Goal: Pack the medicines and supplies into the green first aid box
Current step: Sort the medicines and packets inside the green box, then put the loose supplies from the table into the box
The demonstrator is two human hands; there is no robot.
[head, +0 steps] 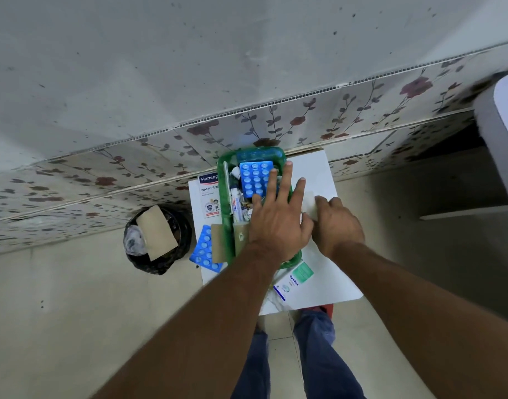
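Head view, looking down on a small white table against a flowered wall. At its centre sits the green box, open and crowded: a blue blister pack lies on top toward 12 o'clock, tubes and small bottles stand along the 9 o'clock side, and a brown card rests at 6 o'clock. The left hand lies flat over the box, fingers spread, gripping nothing. At 3 o'clock, just beside the box, the right hand pinches a white pad. Outside the box, a plaster carton lies at 9 o'clock, a second blister pack at 7 o'clock, and an eye-drop carton at 5 o'clock. On the floor at 8 o'clock stands a black bin holding cardboard.
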